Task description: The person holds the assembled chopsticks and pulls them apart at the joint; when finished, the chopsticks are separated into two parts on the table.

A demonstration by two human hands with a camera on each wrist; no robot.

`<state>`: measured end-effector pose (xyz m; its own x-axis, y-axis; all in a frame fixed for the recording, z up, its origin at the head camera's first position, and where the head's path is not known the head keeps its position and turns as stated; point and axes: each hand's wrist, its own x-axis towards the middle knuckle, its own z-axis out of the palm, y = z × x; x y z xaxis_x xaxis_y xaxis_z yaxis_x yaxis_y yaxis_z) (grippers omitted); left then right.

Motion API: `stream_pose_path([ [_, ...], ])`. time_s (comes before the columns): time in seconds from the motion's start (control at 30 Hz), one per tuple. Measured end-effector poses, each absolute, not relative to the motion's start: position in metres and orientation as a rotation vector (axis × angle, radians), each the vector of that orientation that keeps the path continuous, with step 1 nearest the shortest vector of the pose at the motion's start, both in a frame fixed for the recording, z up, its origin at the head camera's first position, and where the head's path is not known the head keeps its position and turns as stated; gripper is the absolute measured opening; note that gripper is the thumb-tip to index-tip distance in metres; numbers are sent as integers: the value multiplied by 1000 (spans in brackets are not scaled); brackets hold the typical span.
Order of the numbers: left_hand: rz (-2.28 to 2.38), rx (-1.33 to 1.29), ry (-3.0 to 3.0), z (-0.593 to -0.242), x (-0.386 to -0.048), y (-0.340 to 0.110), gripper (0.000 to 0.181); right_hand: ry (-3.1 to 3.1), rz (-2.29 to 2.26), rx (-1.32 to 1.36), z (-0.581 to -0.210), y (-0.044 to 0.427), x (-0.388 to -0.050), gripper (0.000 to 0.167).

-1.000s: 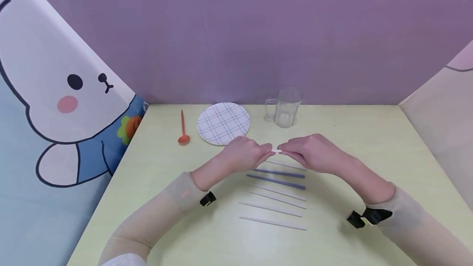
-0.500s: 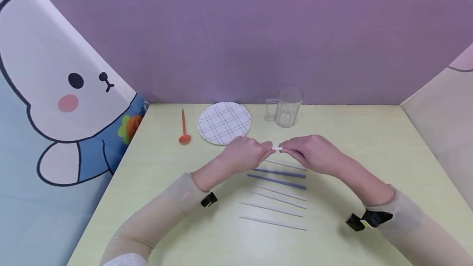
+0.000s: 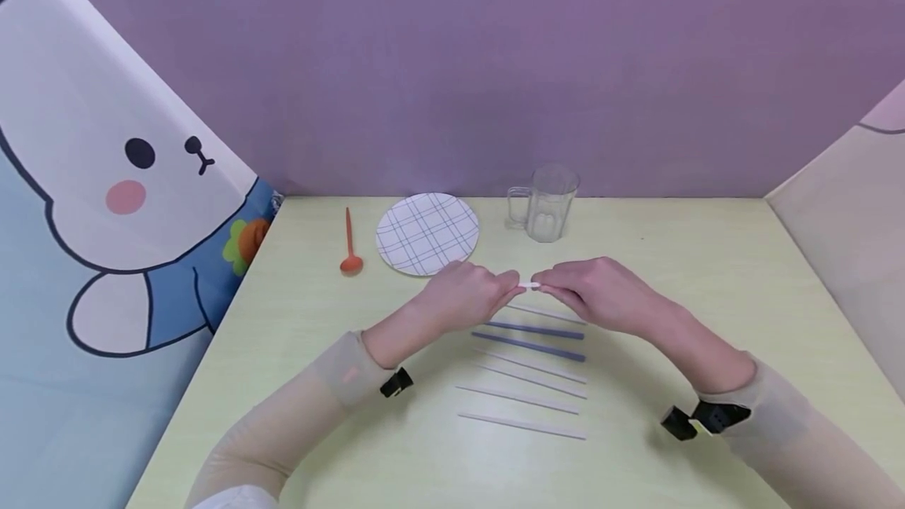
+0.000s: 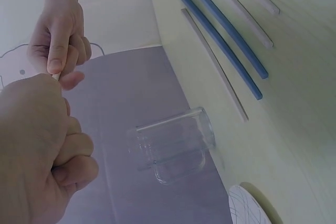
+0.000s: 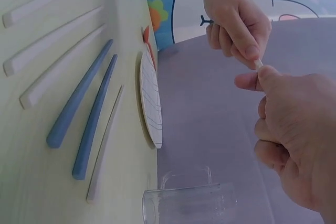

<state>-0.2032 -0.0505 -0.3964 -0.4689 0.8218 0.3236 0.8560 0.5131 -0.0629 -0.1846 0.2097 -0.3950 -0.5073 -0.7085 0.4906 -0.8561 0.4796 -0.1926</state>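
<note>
As I look across the pale table (image 3: 707, 273), the person's left hand (image 3: 470, 294) and right hand (image 3: 601, 291) nearly meet above its middle, pinching between thumbs and fingers a small white piece (image 3: 529, 285); just a short stretch shows between the fingertips, and I cannot tell its full length. The left hand's remaining fingers are curled in. Below lie seven chopsticks, spaced apart in a roughly parallel row: one pale chopstick (image 3: 547, 315) farthest from the person, then two blue chopsticks (image 3: 529, 346), then four more pale chopsticks (image 3: 522, 426) nearest. Beyond the hands, along the far side, an orange spoon (image 3: 351, 265) lies to the left, a white plate (image 3: 427, 234) with crossing lines beside it, and a clear mug (image 3: 553, 203) stands upright to the right, handle leftward.
</note>
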Motion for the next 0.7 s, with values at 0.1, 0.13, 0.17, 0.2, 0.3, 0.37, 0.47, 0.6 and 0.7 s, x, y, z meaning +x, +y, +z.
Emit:
stream_pose_path([
  [0.1,-142,-1374,-2433,-397,-204,-52,33,-2425,561,1281,-394,207,-183,18],
  [0.13,-146,-1369,-2434,-397,-204,-52,33,-2425,545,1275,-393,207,-183,18],
  [0.17,-154,-1366,-2439,-397,-205,-52,34,-2416,530,1274,-392,207,-183,18],
  [0.2,-170,-1365,-2449,-398,-205,-52,35,-2405,518,1274,-391,207,-183,17],
  [0.3,-248,-1361,-2520,-398,-206,-51,38,-2347,495,1289,-390,207,-186,17],
  [0.37,-307,-1357,-2571,-396,-206,-49,40,-2323,503,1306,-389,207,-188,19],
  [0.47,-360,-1356,-2615,-394,-206,-47,41,-2318,547,1324,-388,209,-190,16],
  [0.6,-350,-1367,-2556,-395,-206,-43,40,-2331,636,1317,-388,213,-190,23],
  [0.7,-333,-1350,-2502,-396,-204,-40,40,-2332,690,1299,-390,215,-188,50],
])
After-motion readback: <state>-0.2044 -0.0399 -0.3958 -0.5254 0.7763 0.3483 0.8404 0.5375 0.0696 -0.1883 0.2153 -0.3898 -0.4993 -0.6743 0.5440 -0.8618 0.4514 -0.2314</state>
